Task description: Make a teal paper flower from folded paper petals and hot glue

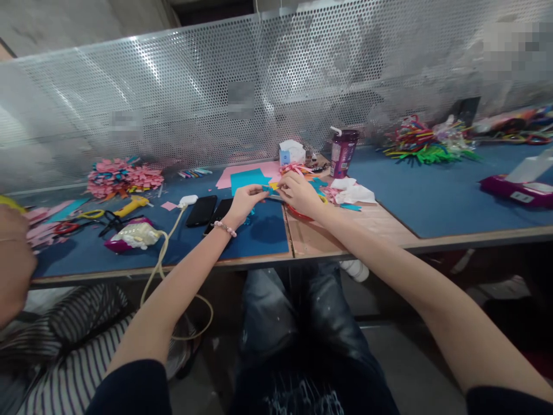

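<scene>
My left hand (247,202), with a beaded bracelet at the wrist, pinches a small piece of blue paper (268,189). My right hand (300,191) meets it from the other side, fingers pinched at the far end of the same piece. A bit of yellow (273,185) shows between the hands. Red-handled scissors (299,214) lie under my right hand, partly hidden by it. Just behind the hands rest a blue paper sheet (247,180) and pink sheets (223,177).
Two dark phones (202,211) and a cable lie left, near a yellow glue gun (133,205) and a pink paper pile (114,178). A purple cup (343,153) and crumpled tissue (356,192) stand right. A neighbour's hand (15,259) is at far left.
</scene>
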The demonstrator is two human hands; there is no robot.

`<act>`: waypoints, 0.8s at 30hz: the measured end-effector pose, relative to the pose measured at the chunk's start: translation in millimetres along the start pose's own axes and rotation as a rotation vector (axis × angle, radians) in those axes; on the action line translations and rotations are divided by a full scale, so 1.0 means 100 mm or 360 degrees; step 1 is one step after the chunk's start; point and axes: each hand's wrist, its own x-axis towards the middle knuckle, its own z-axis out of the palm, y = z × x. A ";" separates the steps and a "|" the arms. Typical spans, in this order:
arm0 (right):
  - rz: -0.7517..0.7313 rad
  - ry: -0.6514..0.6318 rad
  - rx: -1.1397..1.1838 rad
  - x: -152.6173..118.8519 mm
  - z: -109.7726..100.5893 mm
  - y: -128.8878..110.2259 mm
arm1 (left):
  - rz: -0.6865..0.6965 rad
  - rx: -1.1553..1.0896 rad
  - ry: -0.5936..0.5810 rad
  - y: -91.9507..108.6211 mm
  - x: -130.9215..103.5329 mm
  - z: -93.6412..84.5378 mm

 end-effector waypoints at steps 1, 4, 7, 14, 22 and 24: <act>-0.0037 -0.0019 -0.0032 0.00 0.01 -0.02 | -0.0009 -0.0027 -0.0002 0.00 0.00 0.01; -0.0109 -0.0051 -0.0120 0.00 0.02 -0.06 | -0.0035 -0.0087 -0.0023 0.00 -0.01 0.02; -0.0141 -0.0057 -0.0184 0.00 0.03 -0.06 | -0.0055 -0.0135 -0.0061 0.01 -0.02 0.03; -0.0150 -0.0009 -0.0241 -0.01 0.05 -0.03 | -0.0065 -0.0201 -0.0111 0.04 -0.03 0.04; -0.0156 0.0026 -0.0250 -0.01 0.05 -0.06 | -0.0047 -0.0229 -0.0135 0.03 -0.03 0.05; -0.0147 0.0032 -0.0243 -0.01 0.05 -0.07 | -0.0047 -0.0225 -0.0133 0.03 -0.03 0.05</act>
